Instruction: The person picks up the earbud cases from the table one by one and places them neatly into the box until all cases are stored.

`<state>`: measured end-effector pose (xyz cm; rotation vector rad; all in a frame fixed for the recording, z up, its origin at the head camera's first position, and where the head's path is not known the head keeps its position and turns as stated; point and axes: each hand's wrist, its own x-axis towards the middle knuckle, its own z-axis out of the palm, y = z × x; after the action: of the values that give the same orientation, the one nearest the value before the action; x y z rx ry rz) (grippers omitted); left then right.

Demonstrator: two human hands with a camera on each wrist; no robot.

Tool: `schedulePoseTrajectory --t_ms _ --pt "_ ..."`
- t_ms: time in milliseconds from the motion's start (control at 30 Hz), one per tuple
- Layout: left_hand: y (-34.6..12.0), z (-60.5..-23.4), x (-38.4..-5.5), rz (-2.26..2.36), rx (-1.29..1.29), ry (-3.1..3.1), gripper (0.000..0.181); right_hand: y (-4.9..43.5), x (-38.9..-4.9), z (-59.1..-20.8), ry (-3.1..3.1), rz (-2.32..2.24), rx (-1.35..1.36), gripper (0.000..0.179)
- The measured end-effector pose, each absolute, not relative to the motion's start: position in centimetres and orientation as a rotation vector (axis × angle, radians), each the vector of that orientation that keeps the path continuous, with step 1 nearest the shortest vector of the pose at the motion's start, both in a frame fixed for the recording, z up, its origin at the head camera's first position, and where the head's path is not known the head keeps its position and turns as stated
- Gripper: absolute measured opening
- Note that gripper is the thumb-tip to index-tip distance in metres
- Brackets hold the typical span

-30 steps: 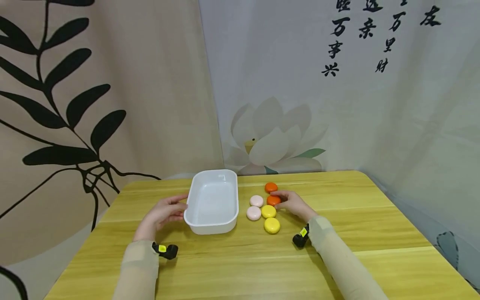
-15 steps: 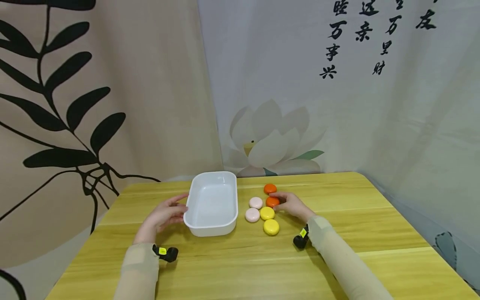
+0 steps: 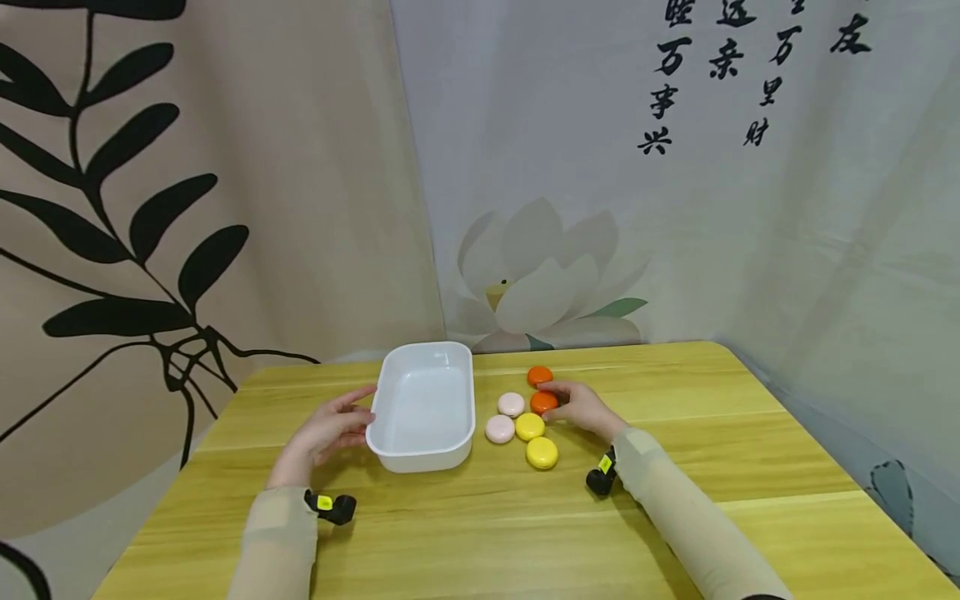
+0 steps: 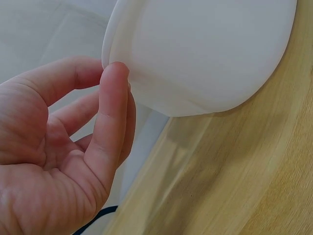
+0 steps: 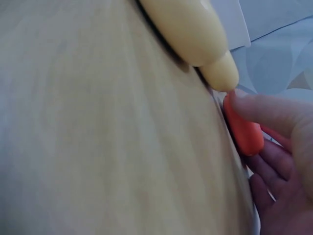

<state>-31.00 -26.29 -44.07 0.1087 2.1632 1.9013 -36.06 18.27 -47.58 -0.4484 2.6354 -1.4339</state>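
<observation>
A deep white rectangular dish (image 3: 423,408) with rounded corners stands left of the middle of the table. My left hand (image 3: 330,427) holds it at its left side; in the left wrist view, fingertips meet the dish's rim (image 4: 195,49). To the right lie glossy round discs, smooth like pebbles: two orange, two yellow and two pale pink. My right hand (image 3: 588,411) pinches the nearer orange disc (image 3: 543,402) between thumb and fingers, down at the table. Touching or almost touching it is a yellow disc (image 3: 529,427). In the right wrist view, the thumb lies on the orange disc (image 5: 244,129).
Behind the held disc lies the other orange disc (image 3: 539,376). Two pink discs (image 3: 499,429) sit between the dish and the yellow ones. The second yellow disc (image 3: 542,453) is nearest the front. A printed curtain (image 3: 540,167) hangs behind the wooden table (image 3: 480,542).
The upper yellow disc and the lower pink disc have slid slightly left. Both hands keep their places at the dish and the orange disc.
</observation>
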Motion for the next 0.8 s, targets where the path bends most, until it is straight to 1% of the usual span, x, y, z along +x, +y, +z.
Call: schedulePoseTrajectory --t_ms 233,567,800 --pt "-26.25 -44.00 -30.98 1.884 0.116 2.176 0.068 18.26 -36.13 -47.68 2.646 -1.447 -0.444 0.053" --pt "-26.26 -44.26 -30.96 1.892 0.114 2.160 0.068 18.50 -36.23 -47.78 2.594 -1.555 -0.390 0.054" --pt "-26.19 -43.97 -30.91 1.891 0.118 2.165 0.067 18.52 -36.20 -47.44 2.598 -1.557 -0.406 0.052"
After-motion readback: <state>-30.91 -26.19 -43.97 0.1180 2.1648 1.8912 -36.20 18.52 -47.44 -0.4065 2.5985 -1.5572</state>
